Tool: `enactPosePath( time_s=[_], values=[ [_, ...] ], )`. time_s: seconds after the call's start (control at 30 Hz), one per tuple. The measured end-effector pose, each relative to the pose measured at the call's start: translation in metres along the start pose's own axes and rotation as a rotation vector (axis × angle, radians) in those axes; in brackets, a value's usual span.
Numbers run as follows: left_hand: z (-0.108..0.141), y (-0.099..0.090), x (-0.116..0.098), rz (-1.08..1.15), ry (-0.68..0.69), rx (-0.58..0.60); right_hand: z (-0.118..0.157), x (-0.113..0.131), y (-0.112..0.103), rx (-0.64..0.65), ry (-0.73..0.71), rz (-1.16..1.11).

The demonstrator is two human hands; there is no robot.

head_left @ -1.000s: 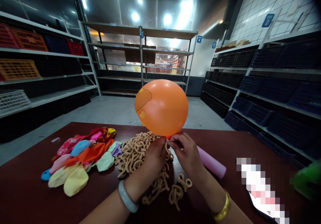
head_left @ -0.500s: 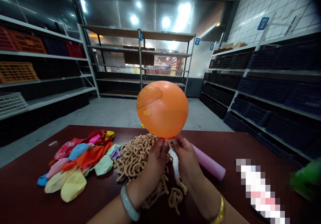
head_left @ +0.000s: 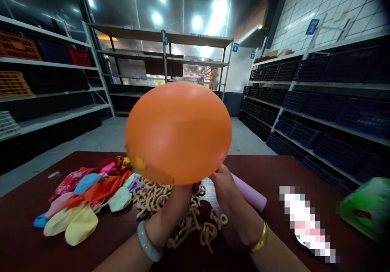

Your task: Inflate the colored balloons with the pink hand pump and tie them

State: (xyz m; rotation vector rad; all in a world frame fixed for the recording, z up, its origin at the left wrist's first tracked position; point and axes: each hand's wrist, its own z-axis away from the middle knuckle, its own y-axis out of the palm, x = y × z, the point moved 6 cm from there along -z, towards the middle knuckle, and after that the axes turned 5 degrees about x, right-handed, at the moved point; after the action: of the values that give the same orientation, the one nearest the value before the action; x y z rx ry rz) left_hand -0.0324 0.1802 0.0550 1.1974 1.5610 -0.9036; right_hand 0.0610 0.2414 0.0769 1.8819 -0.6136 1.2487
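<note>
The orange balloon (head_left: 178, 132) has tipped closer, above both hands (head_left: 226, 188), whose grip I cannot tell.

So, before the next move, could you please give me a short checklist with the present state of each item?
1. Orange balloon inflated: ok, it looks full and rounded, with no tear visible.
2. Balloon neck closed: cannot tell, it is hidden from view.
3. Fingers of both hands visible: not ok, the balloon hides those of the left hand and the fingertips of the right hand.
4. Tan curled pieces near the hands: ok, they lie on the table around the left hand.
5. Pink cylinder at rest: ok, it lies on the table to the right of the right hand.
</note>
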Motion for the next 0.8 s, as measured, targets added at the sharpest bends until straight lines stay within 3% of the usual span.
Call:
enactPosePath(
  time_s=[0.1, 0.2, 0.47, 0.63, 0.8],
  values=[
    [-0.006, 0.004, -0.001, 0.182, -0.094, 0.001, -0.005, -0.001, -0.003, 0.083, -0.003, 0.024],
    [-0.009, 0.009, 0.001, 0.35, -0.179, -0.018, -0.009, -0.002, -0.012, 0.075, 0.036, 0.062],
    [-0.008, 0.01, 0.004, 0.332, -0.225, -0.038, -0.008, -0.011, -0.019, 0.104, 0.271, -0.096],
    [-0.01, 0.013, 0.004, 0.305, -0.163, 0.034, -0.004, -0.01, -0.012, 0.201, 0.294, -0.151],
    [-0.002, 0.021, 0.005, 0.419, -0.284, 0.086, -0.004, -0.008, -0.007, 0.212, 0.214, -0.214]
  ],
)
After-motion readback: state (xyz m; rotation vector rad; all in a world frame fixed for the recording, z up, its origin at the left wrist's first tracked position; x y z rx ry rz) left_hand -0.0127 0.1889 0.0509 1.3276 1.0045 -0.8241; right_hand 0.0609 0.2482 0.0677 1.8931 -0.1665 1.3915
